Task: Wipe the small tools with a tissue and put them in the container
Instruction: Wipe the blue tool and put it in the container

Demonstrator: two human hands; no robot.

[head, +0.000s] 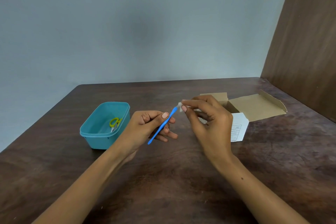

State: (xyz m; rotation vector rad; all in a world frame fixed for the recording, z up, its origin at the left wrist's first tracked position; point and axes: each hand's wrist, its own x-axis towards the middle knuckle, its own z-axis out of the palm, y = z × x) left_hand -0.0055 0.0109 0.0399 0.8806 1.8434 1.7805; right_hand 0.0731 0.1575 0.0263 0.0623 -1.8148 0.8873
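Note:
My left hand (151, 126) grips a thin blue plastic tool (161, 126) around its middle, slanted with its upper tip pointing up and to the right. My right hand (209, 120) pinches a small white tissue (180, 106) against that upper tip; more tissue shows under the palm. To the left of my hands, a teal plastic container (101, 133) stands on the table. Inside it lie small scissors with yellow handles (115, 122).
An open cardboard box (254, 105) with a white printed flap (238, 129) lies behind my right hand. The dark wooden table (172, 178) ends at a grey wall behind and a brown panel (305, 42) on the right.

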